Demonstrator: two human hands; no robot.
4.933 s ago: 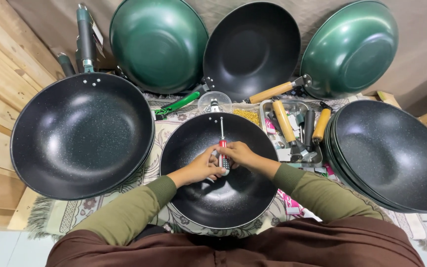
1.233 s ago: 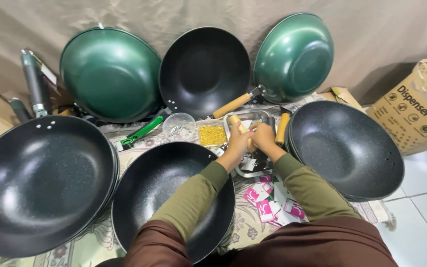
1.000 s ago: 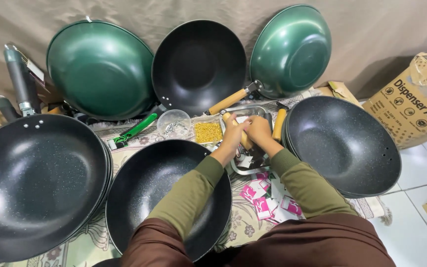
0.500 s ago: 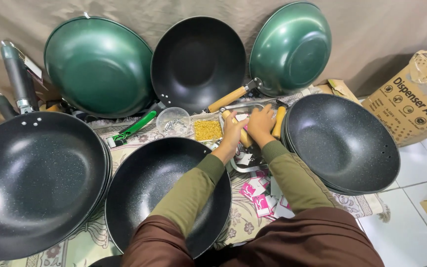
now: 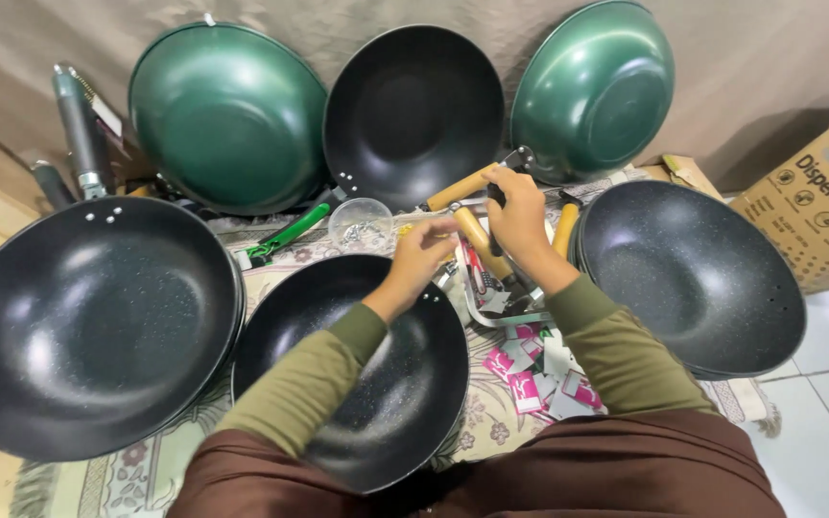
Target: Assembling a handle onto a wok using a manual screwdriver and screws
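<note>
Observer: Hands meet above a tray of parts, upper centre of the frame. Right hand (image 5: 520, 216) is clamped on a dark slim tool, held upright; I cannot tell what kind. Left hand (image 5: 422, 257) is closed around the near end of a wooden handle (image 5: 477, 240).

Partner: And the pan?

Observer: Black wok (image 5: 357, 369) lies in the lap area, lower centre, bare of a handle, rivet holes at its upper rim. Well apart from both hands.

Partner: Step in hand?

Observer: Looks like fetching a handle and tool from the tray (image 5: 501, 312). Next move, I judge, calls for bringing the handle back to the wok's rim and lining it with the holes.

Partner: Surroundings?

Observer: Green woks (image 5: 227, 115) lean against the cloth behind.
</note>
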